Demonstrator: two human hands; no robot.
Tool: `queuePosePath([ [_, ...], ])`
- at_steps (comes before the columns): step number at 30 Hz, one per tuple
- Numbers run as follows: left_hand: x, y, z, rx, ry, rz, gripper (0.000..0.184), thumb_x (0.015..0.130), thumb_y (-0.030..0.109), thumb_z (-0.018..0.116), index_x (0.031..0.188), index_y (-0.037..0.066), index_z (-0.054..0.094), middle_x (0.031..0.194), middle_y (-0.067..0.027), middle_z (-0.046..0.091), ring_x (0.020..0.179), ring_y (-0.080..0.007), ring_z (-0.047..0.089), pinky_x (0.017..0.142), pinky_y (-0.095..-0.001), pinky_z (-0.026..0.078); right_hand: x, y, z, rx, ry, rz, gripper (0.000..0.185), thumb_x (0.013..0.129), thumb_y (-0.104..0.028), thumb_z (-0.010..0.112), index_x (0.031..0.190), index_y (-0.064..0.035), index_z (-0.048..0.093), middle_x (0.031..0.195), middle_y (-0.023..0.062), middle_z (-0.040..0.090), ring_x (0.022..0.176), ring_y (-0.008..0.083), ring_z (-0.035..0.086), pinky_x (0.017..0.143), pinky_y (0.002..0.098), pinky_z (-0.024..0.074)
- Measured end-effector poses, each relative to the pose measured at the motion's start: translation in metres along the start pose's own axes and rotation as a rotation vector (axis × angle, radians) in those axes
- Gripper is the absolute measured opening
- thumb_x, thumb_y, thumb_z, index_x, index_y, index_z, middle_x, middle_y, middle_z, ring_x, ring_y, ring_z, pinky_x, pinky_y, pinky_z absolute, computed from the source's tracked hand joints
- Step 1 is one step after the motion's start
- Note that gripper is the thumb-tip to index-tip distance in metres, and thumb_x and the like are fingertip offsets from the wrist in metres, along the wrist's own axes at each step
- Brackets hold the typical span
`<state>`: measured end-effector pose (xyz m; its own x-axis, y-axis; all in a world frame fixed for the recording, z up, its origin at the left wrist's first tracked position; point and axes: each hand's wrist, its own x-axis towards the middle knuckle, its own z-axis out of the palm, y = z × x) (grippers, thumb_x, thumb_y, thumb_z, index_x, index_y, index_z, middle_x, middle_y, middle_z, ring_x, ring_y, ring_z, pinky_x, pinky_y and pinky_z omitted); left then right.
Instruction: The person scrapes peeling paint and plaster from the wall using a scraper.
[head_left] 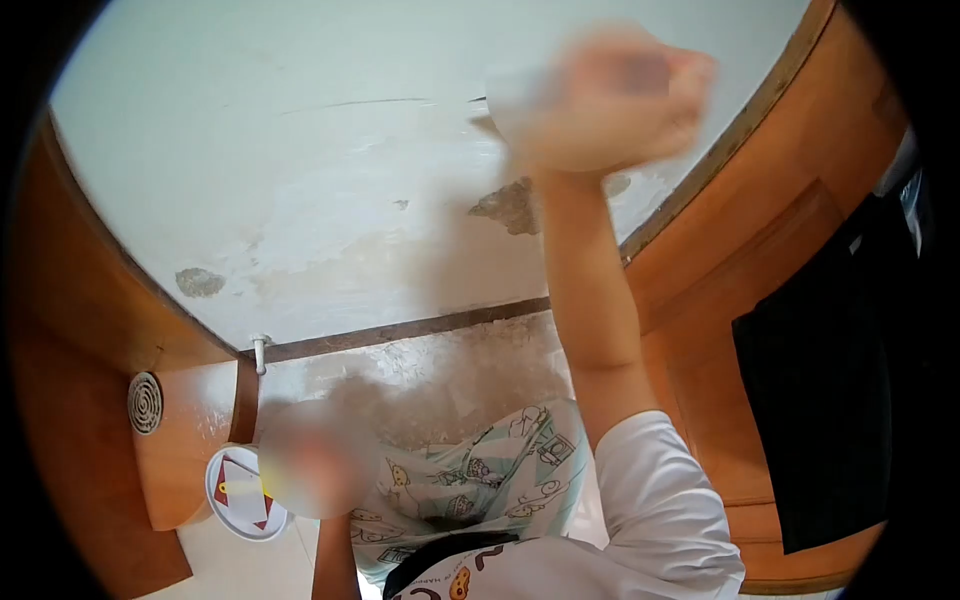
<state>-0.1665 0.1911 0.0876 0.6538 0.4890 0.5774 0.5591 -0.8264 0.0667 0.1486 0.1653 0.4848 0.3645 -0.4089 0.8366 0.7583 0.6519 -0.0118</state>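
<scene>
My right hand (pixel 635 105) is raised in front of the pale wall (pixel 330 150), its fingers closed around a blurred tool. A pale, flat, blade-like part (pixel 515 105) of that tool reaches left, close to the wall. Grey damaged patches (pixel 508 206) show on the wall below it. Down low, my left hand (pixel 325 470) is beside my patterned trouser leg (pixel 480 470), too blurred to make out its fingers. Just left of it stands a white round tub (pixel 215 500) with a red, white and yellow square at its top. Whether my left hand touches the tub I cannot tell.
Orange-brown wooden panels (pixel 85 270) rise on the left, and a wooden door or panel (pixel 760 240) on the right. Black cloth (pixel 820 400) hangs at the right. A short white pipe (pixel 260 352) sticks out near the wall's foot. A round vent (pixel 146 403) sits at lower left.
</scene>
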Motion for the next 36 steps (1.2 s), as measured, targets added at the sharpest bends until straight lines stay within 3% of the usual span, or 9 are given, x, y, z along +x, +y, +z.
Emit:
queuePosePath([
  [7,-0.018,-0.014,0.022,-0.005,0.008,0.015,0.045,0.086,0.021,0.049,0.124,0.000,0.040,0.124,-0.0195,0.043,0.116,-0.0339,0.041,0.098,-0.0457,0.032,-0.015,0.006,0.001,-0.081,-0.169,0.024,0.044,0.093,-0.021,0.036,0.052,-0.0062,0.034,0.044,0.0009,0.040,0.040,0.0070,0.034,0.038,0.0222,0.0258],
  [10,-0.080,-0.042,0.108,0.076,0.128,-0.057,0.058,0.078,0.038,0.062,0.121,0.002,0.047,0.121,-0.0240,0.048,0.110,-0.0371,0.047,0.092,-0.0518,0.035,-0.036,0.038,-0.013,-0.228,-0.163,0.026,0.045,0.094,-0.021,0.034,0.052,-0.0053,0.039,0.047,0.0011,0.043,0.043,0.0075,0.036,0.041,0.0216,0.0281],
  [17,-0.002,-0.007,-0.003,-0.088,0.005,0.032,0.051,0.079,0.032,0.060,0.114,-0.004,0.050,0.115,-0.0271,0.049,0.106,-0.0423,0.047,0.089,-0.0528,0.037,-0.040,0.031,0.001,-0.290,-0.173,0.120,0.046,0.094,-0.022,0.033,0.051,-0.0053,0.038,0.047,0.0011,0.042,0.044,0.0080,0.036,0.043,0.0224,0.0293],
  [24,-0.015,-0.012,0.023,-0.159,0.037,-0.099,0.054,0.079,0.029,0.059,0.118,-0.005,0.046,0.118,-0.0282,0.046,0.108,-0.0428,0.045,0.091,-0.0534,0.035,-0.035,0.034,0.010,-0.493,-0.102,-0.085,0.045,0.093,-0.021,0.035,0.051,-0.0060,0.036,0.047,0.0009,0.040,0.045,0.0095,0.035,0.044,0.0240,0.0310],
  [26,-0.013,-0.010,0.018,-0.152,0.040,-0.090,0.054,0.079,0.030,0.059,0.118,-0.005,0.046,0.118,-0.0273,0.047,0.109,-0.0419,0.045,0.091,-0.0529,0.035,-0.029,0.016,0.003,-0.254,-0.029,0.153,0.046,0.093,-0.023,0.036,0.051,-0.0064,0.036,0.047,0.0007,0.040,0.045,0.0099,0.035,0.046,0.0242,0.0324],
  [29,-0.008,-0.010,0.019,-0.146,0.030,-0.084,0.053,0.079,0.030,0.058,0.119,-0.004,0.046,0.118,-0.0260,0.047,0.109,-0.0406,0.045,0.091,-0.0520,0.035,-0.036,0.029,-0.007,-0.604,-0.131,-0.257,0.047,0.094,-0.027,0.036,0.051,-0.0064,0.038,0.047,0.0010,0.040,0.043,0.0102,0.034,0.044,0.0240,0.0313],
  [32,-0.008,-0.009,0.021,-0.142,0.041,-0.084,0.053,0.080,0.031,0.057,0.119,-0.003,0.046,0.117,-0.0246,0.047,0.109,-0.0393,0.045,0.091,-0.0511,0.035,-0.037,0.023,-0.014,-0.613,-0.185,0.181,0.020,0.087,-0.020,0.044,0.087,0.0001,0.045,0.076,0.0080,0.050,0.073,0.0174,0.047,0.068,0.0287,0.0385],
  [34,-0.007,-0.009,0.015,-0.144,0.014,-0.067,0.052,0.080,0.031,0.056,0.119,-0.003,0.046,0.117,-0.0237,0.047,0.109,-0.0384,0.045,0.091,-0.0505,0.035,-0.047,0.050,-0.021,-0.419,-0.208,0.299,0.043,0.094,-0.025,0.036,0.056,-0.0059,0.038,0.046,0.0011,0.039,0.044,0.0101,0.037,0.041,0.0238,0.0288],
  [36,-0.008,-0.007,0.019,-0.129,0.029,-0.077,0.052,0.081,0.032,0.056,0.119,-0.002,0.046,0.117,-0.0229,0.047,0.109,-0.0376,0.045,0.092,-0.0500,0.034,-0.049,0.036,-0.032,-0.431,-0.085,0.174,0.043,0.094,-0.025,0.035,0.056,-0.0054,0.034,0.048,0.0030,0.041,0.044,0.0100,0.037,0.041,0.0233,0.0277],
])
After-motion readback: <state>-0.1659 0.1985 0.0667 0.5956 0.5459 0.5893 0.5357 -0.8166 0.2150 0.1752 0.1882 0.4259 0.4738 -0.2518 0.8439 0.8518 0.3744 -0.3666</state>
